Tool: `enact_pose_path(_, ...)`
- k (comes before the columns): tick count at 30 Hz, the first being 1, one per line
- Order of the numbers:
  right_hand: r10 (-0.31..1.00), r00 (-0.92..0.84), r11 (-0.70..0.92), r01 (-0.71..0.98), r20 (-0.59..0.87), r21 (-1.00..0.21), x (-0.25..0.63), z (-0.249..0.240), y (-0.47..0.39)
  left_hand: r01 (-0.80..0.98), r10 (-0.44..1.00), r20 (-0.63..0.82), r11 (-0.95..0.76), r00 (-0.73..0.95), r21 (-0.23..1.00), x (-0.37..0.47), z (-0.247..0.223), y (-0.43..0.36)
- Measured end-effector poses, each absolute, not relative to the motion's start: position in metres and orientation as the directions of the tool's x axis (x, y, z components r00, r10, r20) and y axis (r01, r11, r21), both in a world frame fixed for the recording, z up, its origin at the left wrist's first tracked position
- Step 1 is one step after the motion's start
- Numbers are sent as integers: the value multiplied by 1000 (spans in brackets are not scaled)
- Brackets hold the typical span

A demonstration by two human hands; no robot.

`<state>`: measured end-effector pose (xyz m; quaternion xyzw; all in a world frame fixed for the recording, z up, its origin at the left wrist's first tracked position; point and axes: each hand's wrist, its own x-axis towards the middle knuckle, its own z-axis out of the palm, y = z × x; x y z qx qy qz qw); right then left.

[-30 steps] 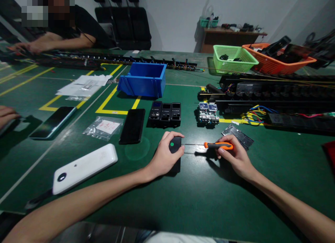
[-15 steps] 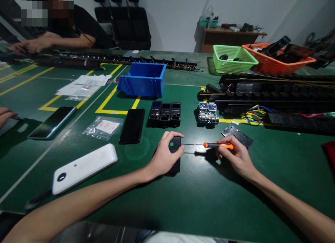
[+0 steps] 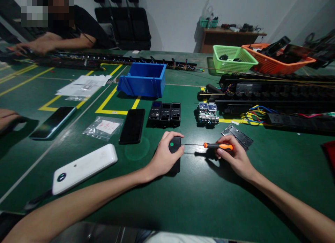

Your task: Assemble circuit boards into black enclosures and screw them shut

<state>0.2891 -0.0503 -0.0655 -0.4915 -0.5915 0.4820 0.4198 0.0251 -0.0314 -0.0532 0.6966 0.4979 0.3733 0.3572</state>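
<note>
My left hand (image 3: 166, 154) grips a black box (image 3: 176, 162) with a green dot, on the green table. In my right hand (image 3: 235, 154) is an orange and black screwdriver (image 3: 218, 145), held level, its tip at the box's right side. Beyond the box stand three black modules (image 3: 165, 114) side by side. Circuit boards with small displays (image 3: 208, 113) lie to their right. A black plate (image 3: 240, 135) lies just behind my right hand.
Left of my hands are a black phone (image 3: 132, 126), a plastic bag (image 3: 103, 127), a white device (image 3: 85, 168) and another phone (image 3: 53, 122). A blue bin (image 3: 142, 81), a green basket (image 3: 233, 61) and an orange basket (image 3: 282, 63) stand behind. A person (image 3: 91, 28) sits back left.
My hands, the box and the screwdriver have barely moved. At the left edge, another person's hand has come further into view.
</note>
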Motion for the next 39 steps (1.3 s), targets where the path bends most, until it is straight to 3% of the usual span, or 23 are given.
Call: enact_pose_path(39, 990, -134, 77, 205, 50, -976, 291, -70, -49, 429, 960, 172, -254, 220, 867, 25, -54, -31)
